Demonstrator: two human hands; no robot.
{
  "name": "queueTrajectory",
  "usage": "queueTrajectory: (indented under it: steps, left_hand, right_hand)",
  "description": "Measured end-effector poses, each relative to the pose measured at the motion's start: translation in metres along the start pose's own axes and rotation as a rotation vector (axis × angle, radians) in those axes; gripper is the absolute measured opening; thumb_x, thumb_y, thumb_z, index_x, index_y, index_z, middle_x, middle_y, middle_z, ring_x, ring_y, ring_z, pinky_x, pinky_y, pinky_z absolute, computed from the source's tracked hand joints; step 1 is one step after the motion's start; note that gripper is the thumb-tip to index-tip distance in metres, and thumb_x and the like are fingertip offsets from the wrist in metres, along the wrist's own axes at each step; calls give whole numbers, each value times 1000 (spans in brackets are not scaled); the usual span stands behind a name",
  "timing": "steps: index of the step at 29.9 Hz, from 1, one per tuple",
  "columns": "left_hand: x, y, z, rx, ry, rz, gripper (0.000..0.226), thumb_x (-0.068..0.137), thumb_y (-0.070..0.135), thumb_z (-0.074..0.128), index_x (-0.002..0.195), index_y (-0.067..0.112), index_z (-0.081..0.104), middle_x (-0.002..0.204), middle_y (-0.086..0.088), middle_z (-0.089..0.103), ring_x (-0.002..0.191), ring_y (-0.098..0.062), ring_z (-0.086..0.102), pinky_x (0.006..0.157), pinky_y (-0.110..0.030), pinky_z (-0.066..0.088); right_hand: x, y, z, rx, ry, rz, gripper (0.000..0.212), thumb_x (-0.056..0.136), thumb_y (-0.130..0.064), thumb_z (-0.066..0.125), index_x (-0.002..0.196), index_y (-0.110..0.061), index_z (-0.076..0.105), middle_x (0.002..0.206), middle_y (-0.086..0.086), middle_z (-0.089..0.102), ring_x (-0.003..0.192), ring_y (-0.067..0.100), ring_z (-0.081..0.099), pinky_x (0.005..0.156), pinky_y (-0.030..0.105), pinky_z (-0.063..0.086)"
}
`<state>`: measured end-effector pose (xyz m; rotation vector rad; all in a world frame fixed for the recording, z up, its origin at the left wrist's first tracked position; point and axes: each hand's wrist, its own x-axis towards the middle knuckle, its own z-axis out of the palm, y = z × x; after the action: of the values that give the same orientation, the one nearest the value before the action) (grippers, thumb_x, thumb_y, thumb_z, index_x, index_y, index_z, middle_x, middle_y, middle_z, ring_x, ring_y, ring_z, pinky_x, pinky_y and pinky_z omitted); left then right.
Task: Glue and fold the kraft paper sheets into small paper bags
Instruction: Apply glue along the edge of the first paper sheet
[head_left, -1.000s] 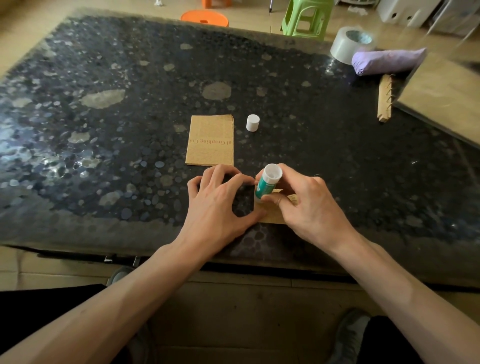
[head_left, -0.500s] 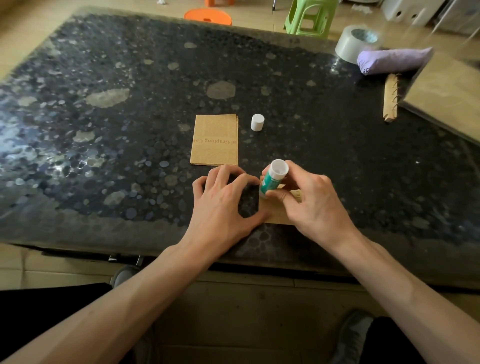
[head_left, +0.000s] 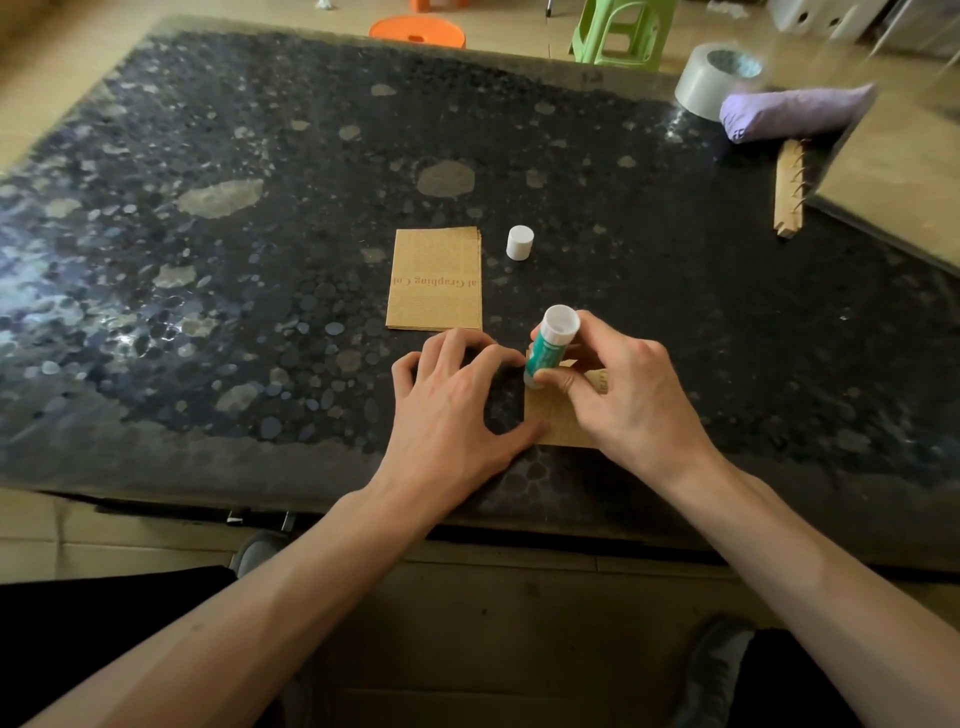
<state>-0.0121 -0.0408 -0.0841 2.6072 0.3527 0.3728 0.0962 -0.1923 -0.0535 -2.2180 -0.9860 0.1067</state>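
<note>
Glue stick (head_left: 549, 349), gripped by right hand (head_left: 623, 397), tilts tip-down onto kraft sheet (head_left: 557, 422); left hand (head_left: 447, 410) spread, bracing its edge.

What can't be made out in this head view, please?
- Glue stick, lower end, head view: hidden by fingers of the right hand; paper contact unclear.
- Kraft sheet, head view: mostly covered by the right hand.
- Stack of sheets, head view: fine print too small.
- Brown board, head view: cut off by the right edge.
</note>
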Motion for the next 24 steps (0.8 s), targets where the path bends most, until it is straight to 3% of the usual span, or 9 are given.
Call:
queueTrajectory:
  steps: [10, 20, 24]
  left_hand:
    - [0, 1, 0, -3, -2, 0, 58, 79, 68, 67, 129, 39, 57, 132, 12, 46, 132, -12, 37, 110, -36, 19]
    - [0, 0, 0, -1, -13, -11, 62, 78, 70, 63, 130, 36, 56, 134, 11, 46, 133, -12, 37, 109, -35, 20]
    - [0, 1, -1, 5, -12, -11, 61, 79, 70, 64, 131, 37, 56, 134, 12, 46, 133, -12, 37, 111, -37, 22]
  right_hand:
    - [4, 3, 1, 7, 10, -7, 30, 95, -16, 74, 124, -17, 65, 112, -9, 73, 107, 6, 67, 92, 23, 56]
    - [7, 3, 3, -6, 66, 5, 32, 90, -33, 81, 117, -21, 67, 101, -12, 73, 92, 0, 67, 80, 11, 54]
    - [9, 4, 4, -16, 78, 2, 27, 92, -23, 78, 117, -19, 68, 103, -10, 74, 99, 5, 69, 87, 25, 58]
